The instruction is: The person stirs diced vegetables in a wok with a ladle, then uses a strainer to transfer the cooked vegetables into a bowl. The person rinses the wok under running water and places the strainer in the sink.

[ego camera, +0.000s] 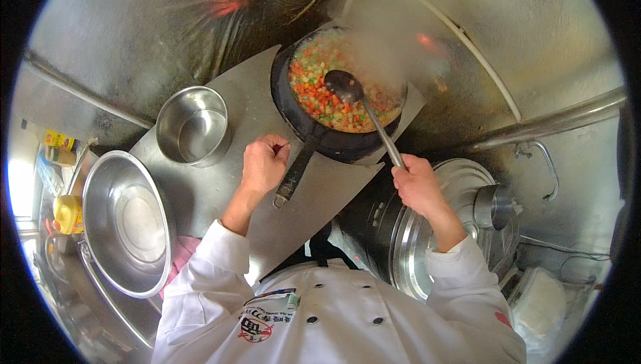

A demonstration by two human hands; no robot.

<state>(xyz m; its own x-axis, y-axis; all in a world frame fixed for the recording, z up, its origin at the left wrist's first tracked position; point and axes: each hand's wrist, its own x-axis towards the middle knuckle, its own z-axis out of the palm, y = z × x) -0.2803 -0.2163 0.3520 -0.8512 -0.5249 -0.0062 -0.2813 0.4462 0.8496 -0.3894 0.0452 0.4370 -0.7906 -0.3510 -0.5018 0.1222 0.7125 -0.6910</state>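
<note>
My right hand (416, 183) grips the metal handle of a ladle (374, 113). The ladle's dark bowl rests over diced orange, green and pale vegetables (320, 88), which cook in liquid inside a black wok (285, 98). Steam hides the wok's far right part. Close to the wok's long handle (296, 173), on its left, is my left hand (265, 161), curled with thumb against fingers and apart from the handle. A dark spot shows between thumb and finger, but no held thing can be made out.
A deep steel pot (192, 126) stands on the metal worktop (245, 93) to the left. Nearer me is a wide steel basin (135, 223), with a pink cloth (184, 254) beside it. On the right are a large lidded pot (408, 249), a small steel container (493, 206) and a tap (551, 173).
</note>
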